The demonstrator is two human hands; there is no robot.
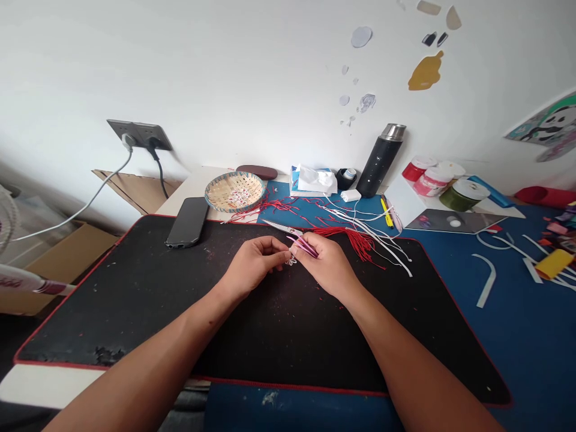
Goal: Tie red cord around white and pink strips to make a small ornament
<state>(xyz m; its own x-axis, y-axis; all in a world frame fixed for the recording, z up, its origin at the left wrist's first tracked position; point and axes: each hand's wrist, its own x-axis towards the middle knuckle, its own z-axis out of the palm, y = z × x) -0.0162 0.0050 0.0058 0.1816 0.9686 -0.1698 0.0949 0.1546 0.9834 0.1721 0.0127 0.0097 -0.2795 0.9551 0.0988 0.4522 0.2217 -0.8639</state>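
Note:
A small white looped cord [291, 260] is pinched between my two hands above the black mat. My left hand [258, 261] is closed, thumb and forefinger meeting at the cord's left side; its other fingers curl partly out of sight. From the right, my right hand [324, 264] pinches the same piece. Scissors with purple-pink handles [308, 246] lie across the right hand's thumb and forefinger, blades pointing up and left, away from the cord. Just beyond the hands are a bundle of red cords [360, 241] and several white cords [382, 237].
A black phone [188, 223] rests at the mat's [135, 300] upper left. Behind stand a woven basket [216, 193] with small scraps, a tissue box [294, 181] and a black flask [380, 162]. Spools of thread [463, 195] and a yellow cutter [386, 211] are to the right.

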